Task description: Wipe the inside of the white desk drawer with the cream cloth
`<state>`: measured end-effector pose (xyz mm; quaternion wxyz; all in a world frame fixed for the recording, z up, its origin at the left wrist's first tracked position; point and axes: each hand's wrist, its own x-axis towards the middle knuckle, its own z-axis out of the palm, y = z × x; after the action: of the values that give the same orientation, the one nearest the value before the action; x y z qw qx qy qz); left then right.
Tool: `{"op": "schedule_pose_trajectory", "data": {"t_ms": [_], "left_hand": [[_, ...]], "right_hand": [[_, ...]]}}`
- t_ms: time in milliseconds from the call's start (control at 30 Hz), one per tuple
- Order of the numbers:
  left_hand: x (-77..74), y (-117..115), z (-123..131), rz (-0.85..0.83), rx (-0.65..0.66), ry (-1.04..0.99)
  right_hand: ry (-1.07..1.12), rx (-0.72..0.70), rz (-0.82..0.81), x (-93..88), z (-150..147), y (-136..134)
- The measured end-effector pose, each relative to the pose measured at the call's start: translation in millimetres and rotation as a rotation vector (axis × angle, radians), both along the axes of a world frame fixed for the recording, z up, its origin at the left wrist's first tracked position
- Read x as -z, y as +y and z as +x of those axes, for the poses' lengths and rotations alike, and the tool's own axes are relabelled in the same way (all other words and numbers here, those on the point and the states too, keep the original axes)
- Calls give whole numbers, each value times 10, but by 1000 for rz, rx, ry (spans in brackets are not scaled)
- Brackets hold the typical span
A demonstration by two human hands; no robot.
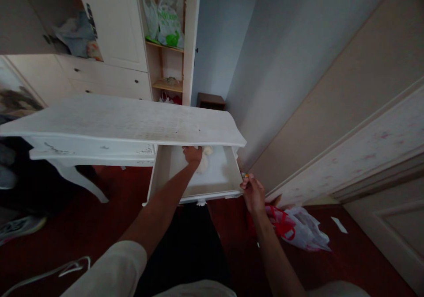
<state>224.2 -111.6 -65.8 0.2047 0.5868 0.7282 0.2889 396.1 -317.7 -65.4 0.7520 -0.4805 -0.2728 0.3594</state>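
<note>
A white drawer (228, 173) is pulled out of the white desk (132, 118). Inside it, my left hand (192, 154) is closed at the back, by the desk top's front edge. A crumpled cream cloth (202, 166) shows beside and under that hand and seems to be in its grip; some fingertips are hidden. Just outside the drawer's right front corner, my right hand (254, 193) has its fingers pinched together. Between them shows a small orange-and-white object (245, 175), too small to name.
Close on the right stand a wall and a panel (314, 111). Red and white plastic bags (298, 226) lie on the floor below. Behind the desk is a cabinet with a shopping bag (169, 20) on its shelf. A white cable (66, 266) lies at lower left.
</note>
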Motion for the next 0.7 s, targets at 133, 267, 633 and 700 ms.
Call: {"op": "schedule_pose_trajectory", "data": {"t_ms": [133, 267, 633, 700], "left_hand": [[50, 14, 440, 44, 113, -77], [96, 25, 828, 25, 236, -83], [111, 51, 791, -50, 472, 100], [48, 1, 740, -41, 556, 134]], "right_hand": [[-10, 36, -27, 94, -123, -283], [-25, 26, -82, 198, -241, -508], [128, -73, -463, 919, -714, -827], [147, -228, -542, 1079, -843, -806]]}}
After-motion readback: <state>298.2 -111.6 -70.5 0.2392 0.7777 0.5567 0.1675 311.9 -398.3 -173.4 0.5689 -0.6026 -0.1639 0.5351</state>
